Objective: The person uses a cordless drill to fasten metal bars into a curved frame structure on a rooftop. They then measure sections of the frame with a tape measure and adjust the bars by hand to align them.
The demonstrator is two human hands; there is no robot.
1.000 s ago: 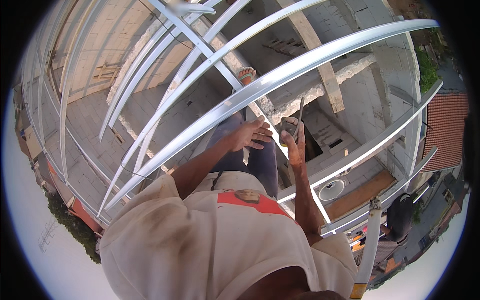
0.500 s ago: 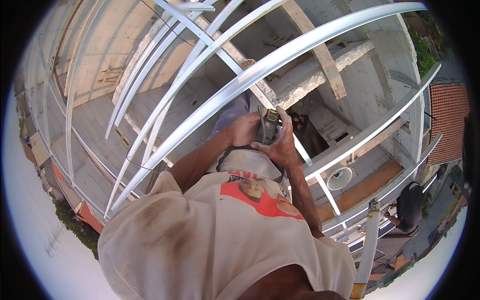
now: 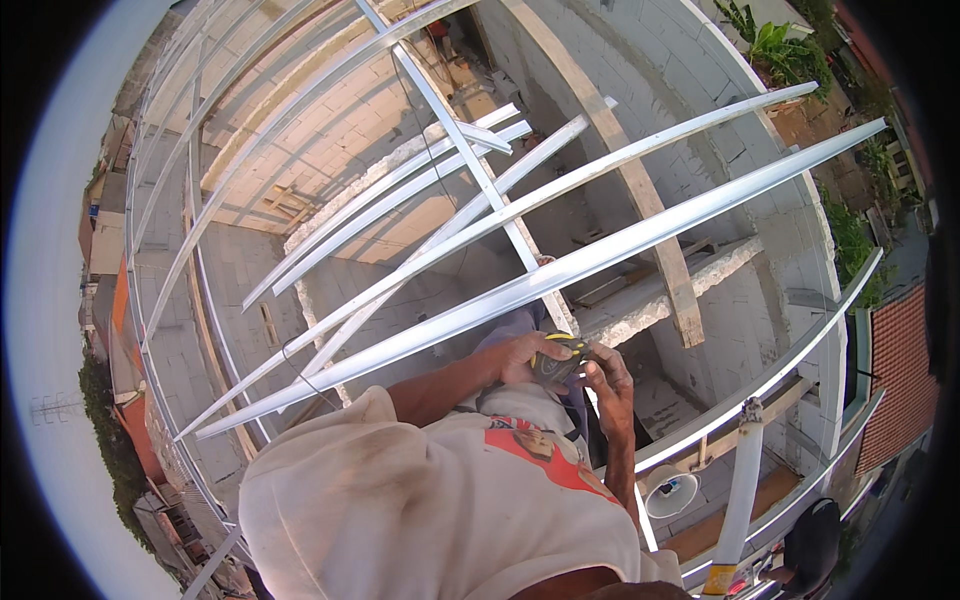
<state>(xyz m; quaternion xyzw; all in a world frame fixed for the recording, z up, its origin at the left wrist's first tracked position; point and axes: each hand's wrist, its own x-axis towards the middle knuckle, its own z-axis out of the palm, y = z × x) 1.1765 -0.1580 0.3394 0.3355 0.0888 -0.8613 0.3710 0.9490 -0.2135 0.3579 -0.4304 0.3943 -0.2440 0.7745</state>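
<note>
In front of my waist, a black-and-yellow tape measure (image 3: 556, 362) sits between my two hands. My left hand (image 3: 518, 357) is closed around its left side, thumb along the top. At its right end my right hand (image 3: 610, 382) has its fingers curled and its thumb bent against the tape's edge. Whether any blade is pulled out between the fingers is too small to tell. Just beyond both hands runs a long silver metal channel (image 3: 560, 277), slanting up to the right.
More metal channels (image 3: 490, 190) cross over the grey block walls and rooms below. A wooden plank (image 3: 640, 190) spans a gap beyond the hands. A white round lamp-like fixture (image 3: 672, 494) hangs at lower right, near a cigarette (image 3: 738, 490) and a person in dark clothes (image 3: 812, 545).
My view has swung, so the frame appears shifted and the tape measure has turned its broad side up. My right hand has moved from around the tape to its right end.
</note>
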